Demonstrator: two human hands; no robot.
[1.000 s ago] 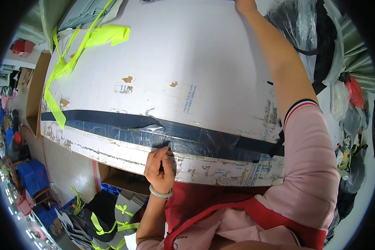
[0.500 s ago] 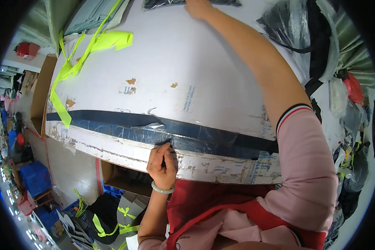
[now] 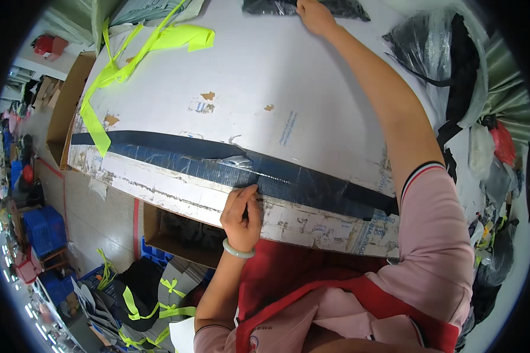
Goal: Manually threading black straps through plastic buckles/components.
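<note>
At the far side of the white table [image 3: 176, 70], my right hand [image 3: 317, 17] reaches out with bent fingers closed on the near edge of a black package in clear, shiny plastic [image 3: 341, 8]. Its far part is cut off by the top of the view. My left hand [image 3: 241, 217], with a pale bangle at the wrist, rests curled at the table's near edge. Its thumb and fingers are pressed together beside the dark blue tape strip [image 3: 300, 185]. Whether anything small is between them is hidden.
Neon yellow ribbon [image 3: 118, 73] lies at the left, by stacked grey-blue sheets [image 3: 153, 10]. Black goods in a clear bag [image 3: 424, 47] sit at the far right. Below the edge stand an open cardboard box [image 3: 185, 235] and grey pieces with yellow ties [image 3: 174, 288].
The whole view has shifted, so the table sits higher and further right. My right hand and the black package have come nearer to me across the table. My left hand stays at the edge.
</note>
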